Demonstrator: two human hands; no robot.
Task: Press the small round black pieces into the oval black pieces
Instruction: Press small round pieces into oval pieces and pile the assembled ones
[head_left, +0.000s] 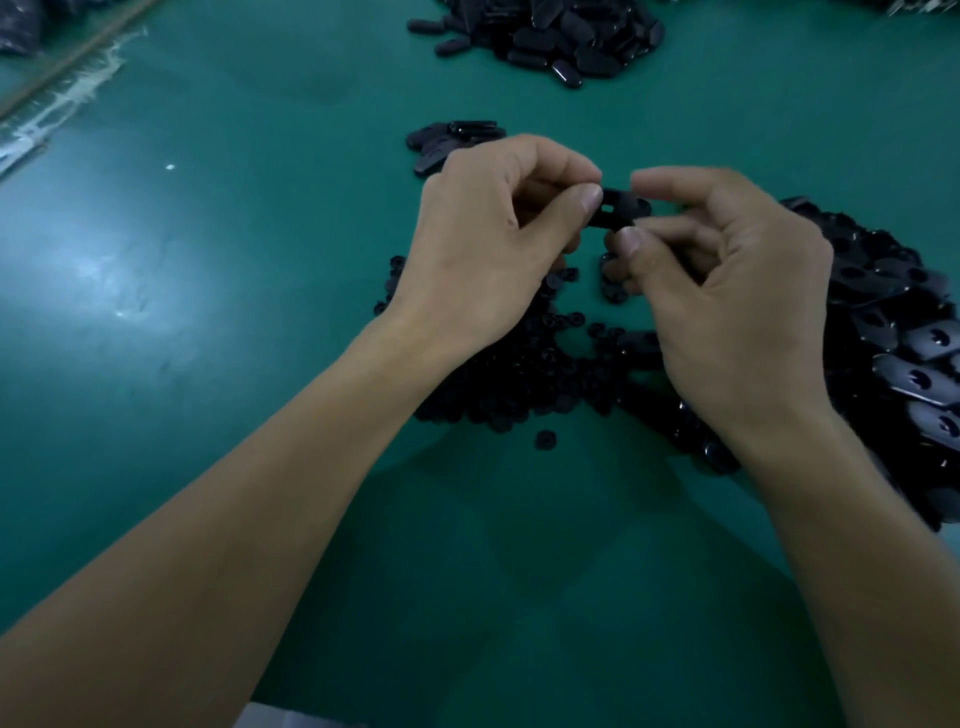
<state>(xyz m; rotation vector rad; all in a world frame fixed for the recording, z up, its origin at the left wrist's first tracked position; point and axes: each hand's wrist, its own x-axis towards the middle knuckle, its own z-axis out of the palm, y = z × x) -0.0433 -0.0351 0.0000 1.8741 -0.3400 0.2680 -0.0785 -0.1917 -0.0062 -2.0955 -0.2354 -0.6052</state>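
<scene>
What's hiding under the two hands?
Under the left hand and right hand lies a heap of small round black pieces on the green table. The part beneath the palms is covered.

glossy black plastic oval pieces (561, 47) — smooth green table mat (260, 260)

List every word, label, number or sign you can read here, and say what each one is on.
None: no readable text anywhere in this view.
Oval pieces at the right: each has a small cut-out shape, not lettering.
Oval piece held between the left hand and right hand: blurred, no marking legible.
Round pieces, far pile, green table: no print visible.
</scene>
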